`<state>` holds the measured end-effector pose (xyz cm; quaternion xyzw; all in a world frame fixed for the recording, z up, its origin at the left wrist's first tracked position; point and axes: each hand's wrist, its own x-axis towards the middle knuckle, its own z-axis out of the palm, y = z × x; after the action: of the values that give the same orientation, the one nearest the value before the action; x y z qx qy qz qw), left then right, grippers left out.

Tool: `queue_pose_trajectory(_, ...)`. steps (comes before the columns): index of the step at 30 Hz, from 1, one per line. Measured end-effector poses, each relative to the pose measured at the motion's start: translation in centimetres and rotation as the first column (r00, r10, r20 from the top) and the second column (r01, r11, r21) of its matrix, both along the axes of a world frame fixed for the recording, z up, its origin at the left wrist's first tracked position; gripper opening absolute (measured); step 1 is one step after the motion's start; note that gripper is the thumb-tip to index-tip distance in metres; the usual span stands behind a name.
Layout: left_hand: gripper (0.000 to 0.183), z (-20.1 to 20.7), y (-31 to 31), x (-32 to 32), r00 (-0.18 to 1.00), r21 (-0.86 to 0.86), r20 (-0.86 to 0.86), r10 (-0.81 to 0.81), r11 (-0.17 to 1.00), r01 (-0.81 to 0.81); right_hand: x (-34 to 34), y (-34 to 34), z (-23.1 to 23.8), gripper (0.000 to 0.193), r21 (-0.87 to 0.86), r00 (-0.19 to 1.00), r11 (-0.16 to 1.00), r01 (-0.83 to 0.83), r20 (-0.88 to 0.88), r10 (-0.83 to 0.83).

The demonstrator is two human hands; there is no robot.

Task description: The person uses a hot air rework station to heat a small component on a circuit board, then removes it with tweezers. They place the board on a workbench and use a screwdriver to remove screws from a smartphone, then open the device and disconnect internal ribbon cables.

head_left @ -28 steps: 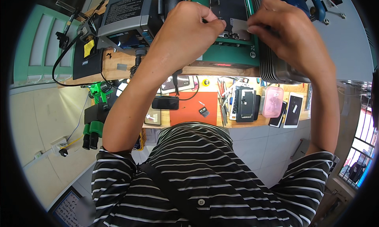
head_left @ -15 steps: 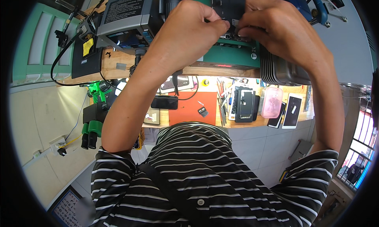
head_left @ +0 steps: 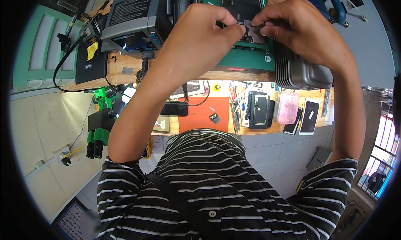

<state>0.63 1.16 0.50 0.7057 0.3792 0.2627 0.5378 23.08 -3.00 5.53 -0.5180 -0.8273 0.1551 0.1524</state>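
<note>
At the top of the view, a dark, flat device like an opened phone lies on a green machine. Small electronic parts show at its near end. My left hand reaches over that end from the left, thumb and index finger pinched together; whatever is between them is too small to make out. From the right comes my right hand, fingers curled, thumb and index tips a little apart at the edge of a small grey plate. Whether those fingertips grip something there cannot be seen.
A large grey boxed device stands left of my hands, a ribbed metal part to the right. Nearer on the bench are an orange mat, tools, phones and a pink translucent box. A green microscope sits at left.
My right hand has shifted slightly up and right, and its fingertips have parted, uncovering the small grey plate. My left hand has barely moved and stays pinched.
</note>
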Motion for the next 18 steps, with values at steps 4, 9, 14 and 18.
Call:
queue_pose_trajectory(4, 0.02, 0.1, 0.0, 0.1, 1.0, -0.023, -0.009, 0.015, 1.0, -0.015, 0.1, 0.1, 0.0, 0.013, -0.009, 1.0, 1.0, -0.012, -0.023, 0.012)
queue_pose_trajectory(9, 0.023, 0.7, 0.3, 0.1, 0.998, -0.069, -0.028, 0.048, 0.996, -0.05, -0.2, 0.0, -0.1, 0.009, 0.128, 0.995, 0.991, -0.035, 0.097, 0.023)
queue_pose_trajectory(14, 0.023, 0.4, 1.0, 0.0, 1.0, -0.091, -0.029, 0.012, 0.996, -0.014, -1.8, -1.8, 1.9, 0.01, 0.171, 0.981, 0.982, 0.076, 0.162, -0.104)
queue_pose_trajectory(18, 0.024, -0.5, 0.4, -0.3, 0.992, 0.093, -0.081, 0.101, 0.991, -0.093, -4.8, -7.9, 1.0, 0.009, 0.204, 0.979, 0.963, 0.176, -0.14, -0.15)
